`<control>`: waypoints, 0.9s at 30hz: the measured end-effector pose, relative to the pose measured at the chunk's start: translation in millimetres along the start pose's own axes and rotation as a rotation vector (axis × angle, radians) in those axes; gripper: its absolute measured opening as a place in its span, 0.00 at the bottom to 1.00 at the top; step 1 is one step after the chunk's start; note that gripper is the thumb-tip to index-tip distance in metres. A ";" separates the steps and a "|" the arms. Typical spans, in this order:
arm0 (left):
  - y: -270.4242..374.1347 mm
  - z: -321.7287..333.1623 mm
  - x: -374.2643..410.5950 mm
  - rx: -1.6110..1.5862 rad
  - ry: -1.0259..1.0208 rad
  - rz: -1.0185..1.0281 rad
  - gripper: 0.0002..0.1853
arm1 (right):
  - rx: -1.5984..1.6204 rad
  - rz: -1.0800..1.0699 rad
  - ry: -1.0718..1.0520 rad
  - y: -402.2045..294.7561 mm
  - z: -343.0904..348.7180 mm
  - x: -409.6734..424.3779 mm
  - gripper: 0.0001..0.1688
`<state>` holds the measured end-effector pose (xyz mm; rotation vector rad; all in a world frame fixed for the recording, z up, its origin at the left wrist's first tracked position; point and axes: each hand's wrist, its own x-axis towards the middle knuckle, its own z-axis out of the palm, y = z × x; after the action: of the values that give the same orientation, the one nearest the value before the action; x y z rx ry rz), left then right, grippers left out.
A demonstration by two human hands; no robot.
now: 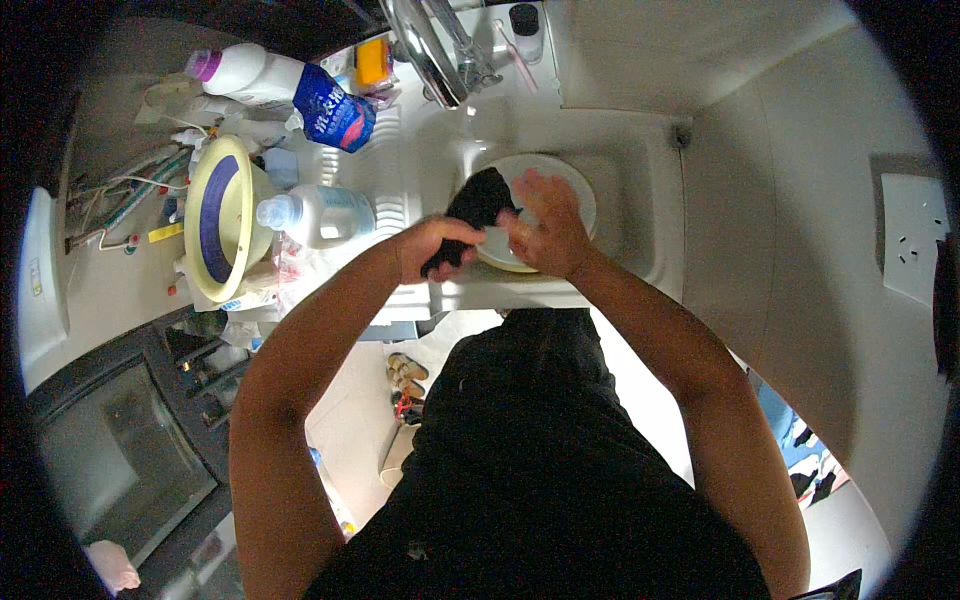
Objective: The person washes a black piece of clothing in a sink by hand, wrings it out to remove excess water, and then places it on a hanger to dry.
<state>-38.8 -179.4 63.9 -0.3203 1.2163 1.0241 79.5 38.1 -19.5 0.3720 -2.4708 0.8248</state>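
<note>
A dark cloth item (484,196), perhaps a sock, hangs over the left side of a pale round basin (574,180) in the sink (626,247). My left hand (439,244) grips its lower end near the sink's front edge. Over the basin, my right hand (551,225) is held with its fingers spread and slightly blurred. It is close to the cloth's right side, and I cannot tell whether the two touch. Light-coloured liquid seems to fill the basin, partly hidden by my right hand.
A chrome faucet (427,56) reaches over the sink from the back. On the left stand a white bottle (326,216), a blue detergent pouch (330,111), a purple-capped bottle (244,69) and a tilted yellow basin (253,217). A wall (727,217) borders the sink on the right.
</note>
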 end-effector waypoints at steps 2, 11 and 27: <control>-12.4 -2.3 -6.4 -0.204 -0.384 -0.057 0.14 | 0.035 -0.229 0.044 -6.5 2.1 13.7 0.26; -41.9 -0.9 -12.7 -0.221 -0.526 -0.295 0.13 | 0.136 -0.655 -0.463 -35.2 -7.6 97.1 0.12; 50.9 42.2 -10.2 2.465 0.225 -0.149 0.13 | 0.292 0.527 -0.451 -104.2 96.5 18.8 0.10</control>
<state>-52.6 -127.4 103.7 1.3832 1.7145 -1.0778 69.4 -104.7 -25.6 -0.0131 -2.9217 1.4622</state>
